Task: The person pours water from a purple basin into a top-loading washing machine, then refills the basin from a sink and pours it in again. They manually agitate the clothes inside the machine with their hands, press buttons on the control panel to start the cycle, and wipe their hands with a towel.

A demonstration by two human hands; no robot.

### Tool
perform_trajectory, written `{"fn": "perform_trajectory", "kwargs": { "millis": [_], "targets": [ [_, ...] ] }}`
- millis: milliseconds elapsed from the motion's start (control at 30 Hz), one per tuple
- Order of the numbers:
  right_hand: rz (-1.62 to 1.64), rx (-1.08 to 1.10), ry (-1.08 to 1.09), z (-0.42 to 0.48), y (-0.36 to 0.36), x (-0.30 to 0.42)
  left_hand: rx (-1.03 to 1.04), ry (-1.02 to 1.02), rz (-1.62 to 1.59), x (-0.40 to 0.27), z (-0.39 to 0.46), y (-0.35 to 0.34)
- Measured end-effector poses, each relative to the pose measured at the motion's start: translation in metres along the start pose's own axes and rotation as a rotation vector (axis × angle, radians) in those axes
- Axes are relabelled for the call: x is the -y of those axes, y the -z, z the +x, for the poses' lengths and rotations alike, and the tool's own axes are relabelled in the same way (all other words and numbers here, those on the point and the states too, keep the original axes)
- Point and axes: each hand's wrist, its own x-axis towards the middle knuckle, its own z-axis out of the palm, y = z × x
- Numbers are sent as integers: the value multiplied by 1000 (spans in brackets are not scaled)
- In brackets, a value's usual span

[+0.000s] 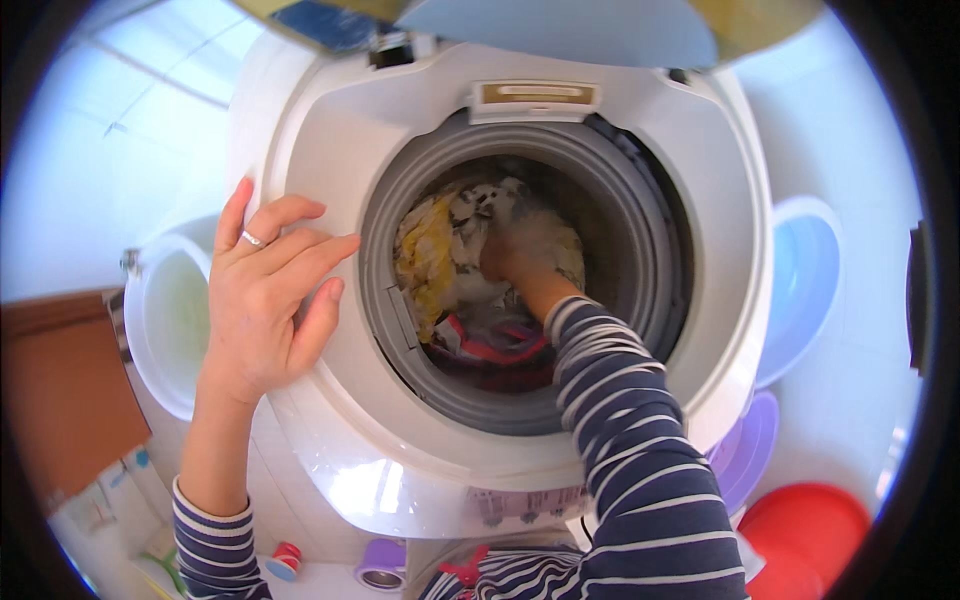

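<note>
Below me is a white top-loading washing machine (720, 315) with its lid (555, 30) raised. Inside the grey drum (622, 247) lie a yellow-and-white patterned cloth (424, 251), a white cloth with dark marks (480, 214) and a red-and-dark cloth (495, 349). My right hand (517, 255) reaches down into the drum and touches the light cloth. Its fingertips are blurred and partly hidden, so any grip on the fabric does not show. My left hand (274, 289), wearing a ring, is at the machine's left rim, fingers spread and holding nothing.
A white tub (161, 330) stands left of the machine, near a brown panel (67, 375). To the right are a pale blue basin (799, 292), a purple basin (750, 446) and a red basin (806, 536). A purple cup-like container (381, 564) and a small red container (285, 561) sit at the bottom.
</note>
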Motion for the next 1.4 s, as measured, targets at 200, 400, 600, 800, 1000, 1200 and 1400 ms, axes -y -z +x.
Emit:
{"fn": "perform_trajectory", "kwargs": {
  "millis": [200, 400, 600, 800, 1000, 1200, 1400],
  "targets": [
    [-208, 391, 424, -56, 91, 27, -21, -71, -21, -4, -5, 3],
    [648, -441, 767, -221, 222, 5, -79, -129, 11, -7, -6, 8],
    [1002, -292, 470, -292, 182, 14, -151, -211, 17, -5, -9, 1],
    [269, -1317, -351, -364, 126, 1, -165, -158, 32, 10, -18, 1],
    [1803, -1069, -692, -410, 40, -51, -171, -159, 20, 7, -17, -8],
    [2065, -881, -518, -413, 52, -48, -174, -157, 5, 6, -20, 0],
    [1432, -1293, -556, -394, 35, -46, -138, -151, 20, 8, -20, -2]
  ]
}}
